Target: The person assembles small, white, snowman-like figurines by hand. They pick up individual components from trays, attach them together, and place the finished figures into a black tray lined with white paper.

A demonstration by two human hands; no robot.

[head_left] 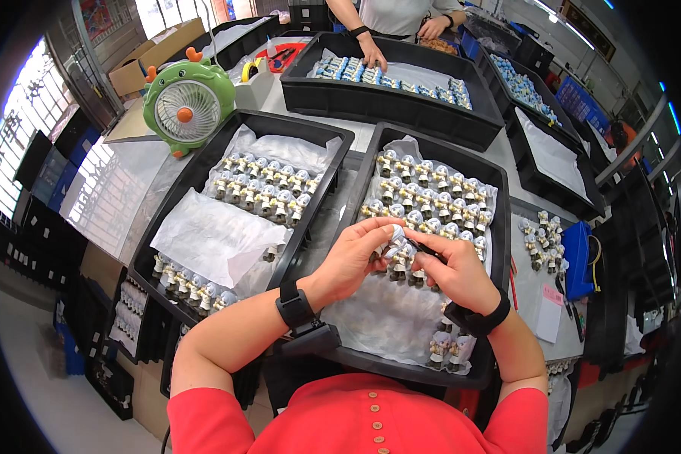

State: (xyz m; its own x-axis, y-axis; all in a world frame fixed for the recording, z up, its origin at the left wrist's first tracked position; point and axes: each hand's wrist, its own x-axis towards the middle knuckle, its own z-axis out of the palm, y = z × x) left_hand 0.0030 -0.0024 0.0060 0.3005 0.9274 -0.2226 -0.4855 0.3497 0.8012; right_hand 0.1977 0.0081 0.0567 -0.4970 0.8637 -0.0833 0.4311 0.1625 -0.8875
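Over the right-hand black tray [501,189], my left hand [349,259] pinches a small figurine [398,244] with pale hair and a white and yellow body. My right hand [461,274] is closed around a dark, slim tool [424,247], its tip close against the figurine; its exact kind is unclear. Beneath and beyond my hands, rows of matching figurines [440,203] stand on white paper in that tray. A few more figurines [448,348] sit in its near right corner, beside bare paper [378,321].
On the left, another black tray [145,253] holds figurines and a loose paper sheet [212,236]. A green fan [189,106] stands behind it. Across the table, a person's hand [372,53] reaches into a tray of blue figurines [431,91]. At right are loose figurines [543,240] and a blue bin [580,261].
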